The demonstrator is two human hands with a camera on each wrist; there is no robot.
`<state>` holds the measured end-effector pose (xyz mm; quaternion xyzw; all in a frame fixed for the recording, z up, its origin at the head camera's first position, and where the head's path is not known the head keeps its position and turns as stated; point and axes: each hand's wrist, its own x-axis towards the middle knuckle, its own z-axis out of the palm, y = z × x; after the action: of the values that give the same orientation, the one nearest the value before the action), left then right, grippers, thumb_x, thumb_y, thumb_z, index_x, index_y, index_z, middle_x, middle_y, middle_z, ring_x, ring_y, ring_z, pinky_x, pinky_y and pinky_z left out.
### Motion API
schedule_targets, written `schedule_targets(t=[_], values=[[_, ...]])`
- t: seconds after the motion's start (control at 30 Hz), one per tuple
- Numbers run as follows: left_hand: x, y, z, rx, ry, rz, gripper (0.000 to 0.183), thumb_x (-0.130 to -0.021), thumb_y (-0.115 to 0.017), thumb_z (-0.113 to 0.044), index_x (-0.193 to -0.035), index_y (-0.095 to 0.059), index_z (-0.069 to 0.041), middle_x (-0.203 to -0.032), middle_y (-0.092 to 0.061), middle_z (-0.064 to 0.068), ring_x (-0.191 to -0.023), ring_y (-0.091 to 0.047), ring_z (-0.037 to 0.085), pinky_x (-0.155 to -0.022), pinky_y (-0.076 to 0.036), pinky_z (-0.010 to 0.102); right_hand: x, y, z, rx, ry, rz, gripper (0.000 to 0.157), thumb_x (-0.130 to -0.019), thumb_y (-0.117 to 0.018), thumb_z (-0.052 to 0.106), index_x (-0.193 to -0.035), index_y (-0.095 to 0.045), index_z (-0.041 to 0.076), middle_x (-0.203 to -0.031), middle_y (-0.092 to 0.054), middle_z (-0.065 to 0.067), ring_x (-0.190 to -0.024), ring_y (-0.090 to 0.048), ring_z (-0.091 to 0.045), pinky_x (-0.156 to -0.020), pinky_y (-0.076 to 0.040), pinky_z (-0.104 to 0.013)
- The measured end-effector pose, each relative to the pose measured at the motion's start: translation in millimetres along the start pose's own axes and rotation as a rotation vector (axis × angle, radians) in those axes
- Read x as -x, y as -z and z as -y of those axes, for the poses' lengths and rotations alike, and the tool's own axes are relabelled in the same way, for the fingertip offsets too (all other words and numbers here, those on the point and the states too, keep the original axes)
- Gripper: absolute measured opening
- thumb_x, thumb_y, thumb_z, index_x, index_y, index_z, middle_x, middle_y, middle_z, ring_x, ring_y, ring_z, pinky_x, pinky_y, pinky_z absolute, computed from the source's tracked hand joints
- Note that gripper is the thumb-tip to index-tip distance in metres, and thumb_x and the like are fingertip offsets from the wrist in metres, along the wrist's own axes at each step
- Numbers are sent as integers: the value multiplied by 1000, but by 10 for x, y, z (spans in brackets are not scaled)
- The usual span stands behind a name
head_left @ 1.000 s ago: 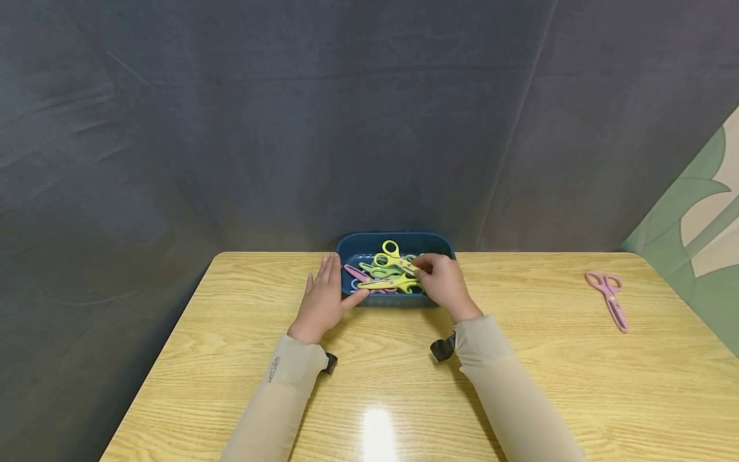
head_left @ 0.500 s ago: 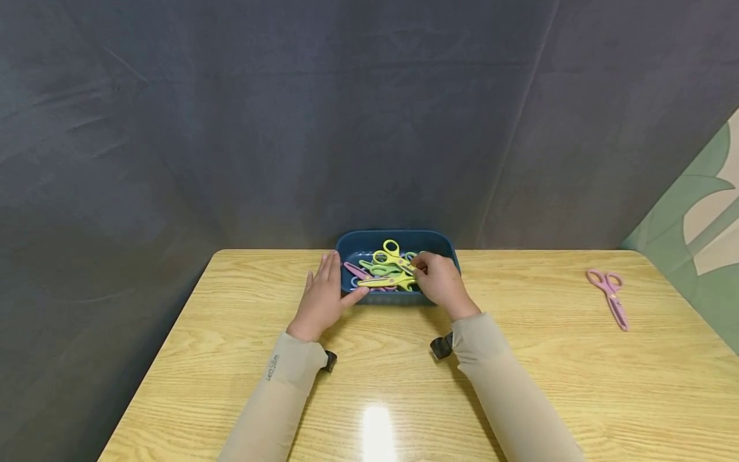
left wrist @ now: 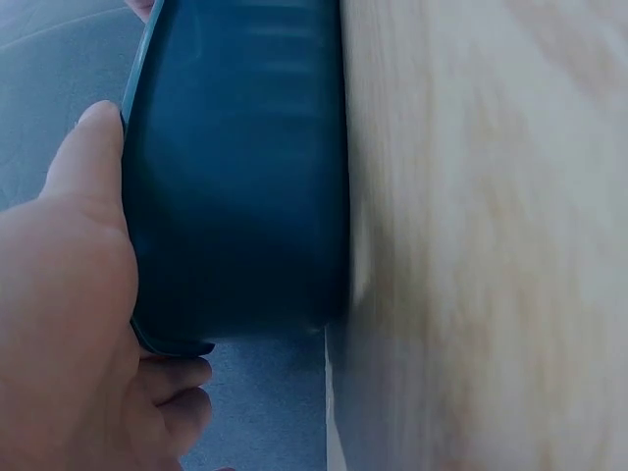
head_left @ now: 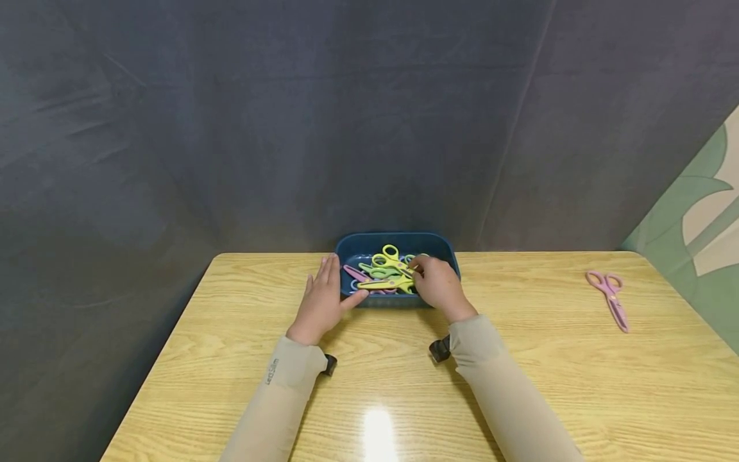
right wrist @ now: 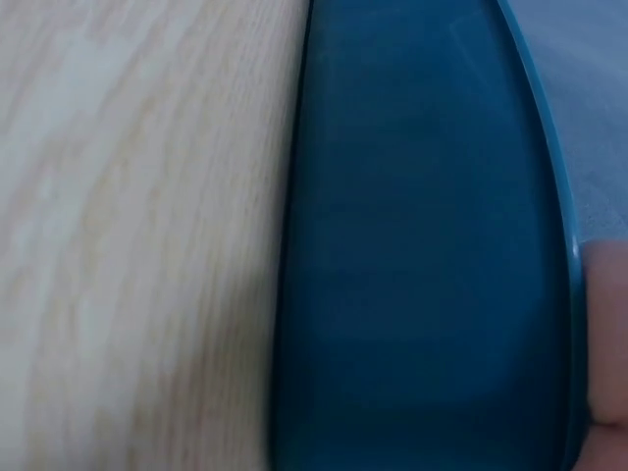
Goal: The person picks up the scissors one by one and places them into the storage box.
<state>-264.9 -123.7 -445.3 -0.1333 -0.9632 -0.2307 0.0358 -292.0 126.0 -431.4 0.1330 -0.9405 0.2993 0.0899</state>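
A dark blue plastic bin (head_left: 369, 241) holding several scissors stands at the table's far edge. My left hand (head_left: 321, 299) lies along its left end, fingers straight, thumb (head_left: 354, 299) on the front rim. In the left wrist view that thumb meets the rim of the bin (left wrist: 235, 177). With its thumb and fingertips, my right hand (head_left: 441, 287) pinches the blade end of yellow scissors (head_left: 395, 264), whose handle loops point to the back. Below these lies a second pair of yellow scissors (head_left: 381, 283). In the right wrist view the bin wall (right wrist: 422, 245) hides the scissors.
Pink scissors (head_left: 611, 298) lie on the wooden table (head_left: 369, 372), far to the right. Green scissors (head_left: 381, 272) and pink blades (head_left: 356, 273) show in the bin's pile. A dark grey curtain (head_left: 369, 128) hangs right behind the table.
My right hand has shifted slightly left along the yellow scissors and covers more of their blades. The left hand stays in place on the bin.
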Motion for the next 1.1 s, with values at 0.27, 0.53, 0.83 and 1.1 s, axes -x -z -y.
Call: schedule_targets(t=[0.27,0.53,0.83,1.1], values=[[-20,-11,6,2,-9,-5,102,-98,-54,-63,-161,-8,2,-168,-9,18,-156,-5,30,-121,-11,61,17,3,14,7,-7,-27,23,-98,-56,2,-114,-72,-1,-96,-71,-16,-59,-53,-19,-56,-43,-34],[-10,-31,35,10,-12,-18,102,-97,-56,-62,-161,-9,3,-168,-11,20,-156,-6,31,-120,-12,61,28,-35,15,33,11,-62,20,-98,-58,4,-108,-74,-2,-97,-69,-17,-71,-58,-25,-64,-50,-41],[-22,-48,42,17,-4,-10,103,-97,-54,-64,-161,-9,2,-168,-9,18,-156,-5,30,-121,-11,60,40,-29,27,44,-10,-49,14,-95,-66,11,-99,-74,1,-90,-67,-13,-71,-58,-24,-67,-50,-41],[-13,-37,33,32,1,-7,103,-97,-54,-64,-161,-8,1,-168,-9,18,-156,-5,30,-121,-10,60,50,-32,33,62,-7,-68,10,-92,-67,9,-96,-74,2,-90,-66,-13,-72,-58,-25,-68,-51,-44]])
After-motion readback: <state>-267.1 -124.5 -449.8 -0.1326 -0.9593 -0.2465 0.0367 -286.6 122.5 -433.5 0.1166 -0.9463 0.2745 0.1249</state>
